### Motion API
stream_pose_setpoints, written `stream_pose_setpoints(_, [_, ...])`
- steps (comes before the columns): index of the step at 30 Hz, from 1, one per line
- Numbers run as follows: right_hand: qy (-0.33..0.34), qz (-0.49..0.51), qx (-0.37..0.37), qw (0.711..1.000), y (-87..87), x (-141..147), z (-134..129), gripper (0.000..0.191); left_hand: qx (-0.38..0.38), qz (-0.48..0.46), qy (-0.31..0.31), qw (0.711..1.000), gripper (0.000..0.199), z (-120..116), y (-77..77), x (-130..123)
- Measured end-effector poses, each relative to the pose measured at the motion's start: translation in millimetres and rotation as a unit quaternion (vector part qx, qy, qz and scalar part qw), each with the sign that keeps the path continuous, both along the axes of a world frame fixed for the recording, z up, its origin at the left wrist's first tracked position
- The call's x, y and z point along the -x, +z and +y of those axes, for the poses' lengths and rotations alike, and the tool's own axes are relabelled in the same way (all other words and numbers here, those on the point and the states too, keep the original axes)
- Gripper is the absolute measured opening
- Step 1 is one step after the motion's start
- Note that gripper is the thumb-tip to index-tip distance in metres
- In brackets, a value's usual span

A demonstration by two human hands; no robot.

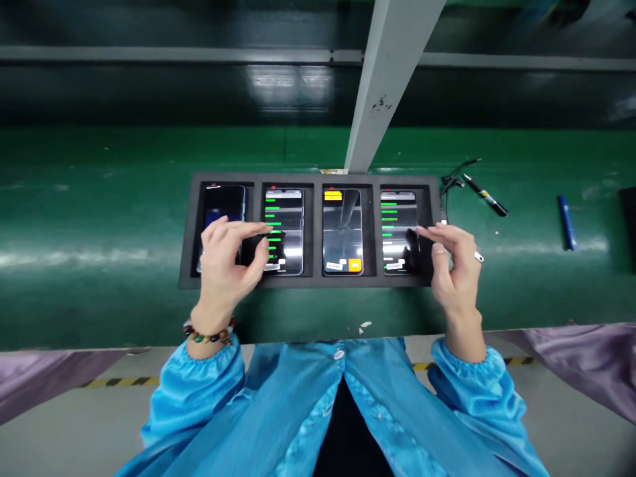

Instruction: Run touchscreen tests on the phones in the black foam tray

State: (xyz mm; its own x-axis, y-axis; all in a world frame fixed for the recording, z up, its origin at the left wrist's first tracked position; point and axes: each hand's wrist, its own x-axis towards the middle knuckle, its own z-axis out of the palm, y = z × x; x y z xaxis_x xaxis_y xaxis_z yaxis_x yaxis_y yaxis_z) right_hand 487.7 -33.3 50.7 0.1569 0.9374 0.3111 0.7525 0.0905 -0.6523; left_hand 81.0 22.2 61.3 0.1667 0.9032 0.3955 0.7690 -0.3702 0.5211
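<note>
A black foam tray (342, 282) holds several smartphones, each in its own recess. My left hand (226, 258) partly covers the far-left dark-screened phone (226, 199). Its index finger reaches onto the left side of the second phone (291, 232), whose black screen shows green text lines; thumb and index are apart. A third phone (342, 228) shows yellow blocks at top and bottom. My right hand (454, 262) points its index finger at the right edge of the last phone (399, 228), also showing green text. Contact with either screen is unclear. A small whitish piece (478, 257) shows beside my right hand.
The tray lies on a green workbench (99, 232). A grey metal post (382, 86) rises just behind it. To the right are a black cable (446, 192), a black marker (485, 195) and a blue pen-like object (566, 223). White scraps (365, 326) lie near the front edge.
</note>
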Motion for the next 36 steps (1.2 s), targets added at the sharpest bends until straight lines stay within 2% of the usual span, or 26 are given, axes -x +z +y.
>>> stream_pose_setpoints(6, [0.045,-0.044,0.022,0.998,-1.1,4,2,0.038,-0.022,0.012,0.004,1.0,0.015,-4,-6.6,3])
stream_pose_setpoints(14, [0.041,-0.051,0.044,0.997,-1.2,2,4,0.039,-0.016,0.01,0.002,1.0,0.02,-2,-9.1,6])
stream_pose_setpoints(18, [0.049,-0.049,0.03,0.997,5.0,8,5,0.038,-0.044,0.014,0.012,0.999,0.014,-2,-8.6,2])
stream_pose_setpoints(23, [0.081,-0.059,0.02,0.995,13.7,26,9,0.035,-0.044,0.001,0.014,0.999,0.016,-3,-8.9,1])
stream_pose_setpoints(28, [0.034,-0.068,0.012,0.997,6.1,23,4,0.035,-0.029,0.0,0.016,0.999,0.015,-5,-11.5,5])
stream_pose_setpoints(31, [0.029,-0.083,0.025,0.996,4.6,22,1,0.035,-0.026,0.01,0.03,0.999,0.014,-5,-10.5,3])
stream_pose_setpoints(34, [0.053,-0.071,0.005,0.996,7.8,37,3,0.035,-0.05,-0.003,0.032,0.998,0.014,-4,-8.3,-1])
stream_pose_setpoints(36, [0.098,-0.064,0.003,0.993,10.5,55,7,0.036,-0.051,-0.009,0.035,0.998,0.017,-4,-7.3,-3])
